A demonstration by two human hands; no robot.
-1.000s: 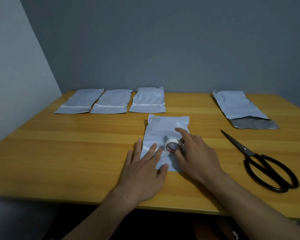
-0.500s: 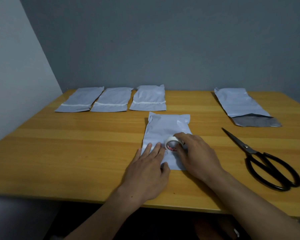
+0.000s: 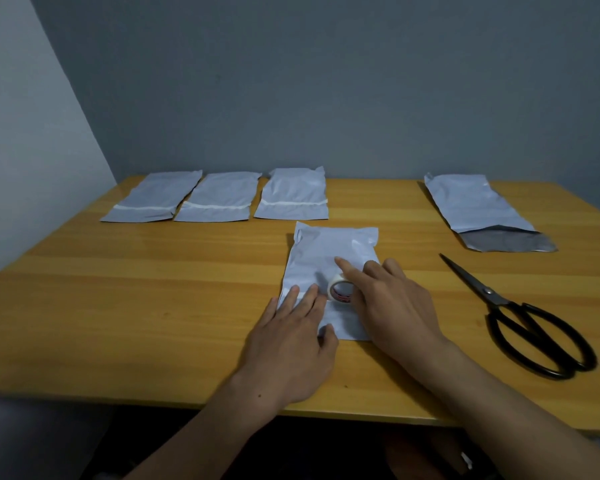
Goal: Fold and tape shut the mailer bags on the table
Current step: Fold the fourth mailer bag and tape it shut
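A pale grey mailer bag [image 3: 329, 252] lies folded in the middle of the wooden table [image 3: 118, 306]. My left hand [image 3: 291, 344] presses flat on its near left part, fingers straight. A small white tape roll [image 3: 339, 289] stands on edge on the bag. My right hand [image 3: 392, 306] holds the roll from the right, with the index finger stretched forward over its top; the thumb is hidden. Three folded mailers with a white tape strip lie in a row at the back left: one [image 3: 153, 199], a second [image 3: 219, 199], a third [image 3: 293, 199].
An unfolded mailer [image 3: 471, 206] with its dark grey flap open lies at the back right. Black scissors [image 3: 520, 317] lie shut to the right of my right hand, blades pointing away. Walls stand behind and to the left of the table.
My left hand has slid slightly right and its fingers have drawn together on the bag. My right index finger curled onto the roll, then stretched forward over it again.
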